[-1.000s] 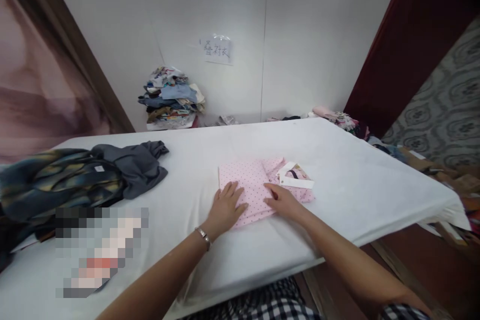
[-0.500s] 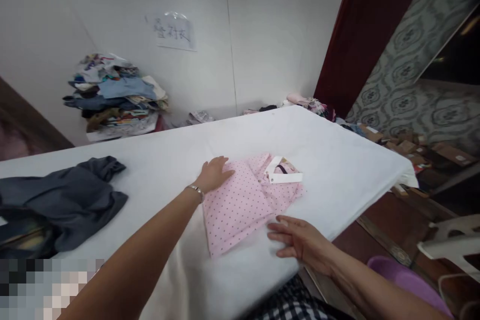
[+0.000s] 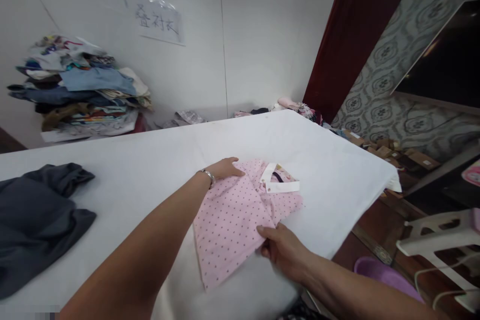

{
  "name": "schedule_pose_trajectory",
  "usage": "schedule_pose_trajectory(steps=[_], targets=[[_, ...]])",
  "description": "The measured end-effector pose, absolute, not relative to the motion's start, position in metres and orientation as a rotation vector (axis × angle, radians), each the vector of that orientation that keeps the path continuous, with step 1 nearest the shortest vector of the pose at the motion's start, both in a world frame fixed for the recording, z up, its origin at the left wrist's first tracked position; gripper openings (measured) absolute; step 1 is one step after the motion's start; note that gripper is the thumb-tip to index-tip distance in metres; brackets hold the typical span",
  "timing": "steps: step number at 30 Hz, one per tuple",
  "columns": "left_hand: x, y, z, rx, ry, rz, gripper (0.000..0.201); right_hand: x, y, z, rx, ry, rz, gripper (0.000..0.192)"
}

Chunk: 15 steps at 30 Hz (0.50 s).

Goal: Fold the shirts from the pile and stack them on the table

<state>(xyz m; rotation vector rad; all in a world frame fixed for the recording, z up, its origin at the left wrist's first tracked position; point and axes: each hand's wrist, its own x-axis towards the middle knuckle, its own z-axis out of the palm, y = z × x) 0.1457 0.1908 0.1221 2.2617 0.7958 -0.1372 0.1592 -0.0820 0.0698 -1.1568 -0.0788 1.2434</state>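
Observation:
A pink shirt point(image 3: 232, 225) with dark polka dots and a white collar point(image 3: 283, 187) lies folded on the white-covered table point(image 3: 150, 170), its collar pointing right. At the shirt's far edge is my left hand point(image 3: 225, 167), a silver bracelet on its wrist. Its thumb rests on the cloth and the other fingers are bent over the edge, partly hidden. My right hand point(image 3: 283, 250) pinches the near edge below the collar, thumb on top and fingers underneath.
A dark grey garment point(image 3: 37, 215) lies on the table's left part. Behind the table stands a tall pile of clothes point(image 3: 93, 85), with more clothes point(image 3: 300, 107) near the far right corner. To the right are a white plastic stool point(image 3: 435, 240) and a purple basin point(image 3: 386, 275).
My right hand has moved from beside the shirt onto its near edge and closed on it. My left hand has shifted along the far edge toward the collar. The view has turned slightly right.

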Motion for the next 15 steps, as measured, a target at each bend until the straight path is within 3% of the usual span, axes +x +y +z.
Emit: schedule_pose_trajectory(steps=[6, 9, 15], targets=[[0.11, 0.191, 0.16, 1.966, 0.723, 0.115, 0.088, 0.168, -0.077, 0.099, -1.199, -0.343, 1.174, 0.033], [0.088, 0.2, 0.186, 1.827, 0.681, 0.448, 0.084, 0.188, -0.06, 0.129, -1.201, -0.493, 1.11, 0.041], [0.038, 0.19, 0.232, 1.772, 0.611, 1.226, 0.075, 0.228, -0.015, 0.18, -1.115, -0.834, 0.766, 0.03]])
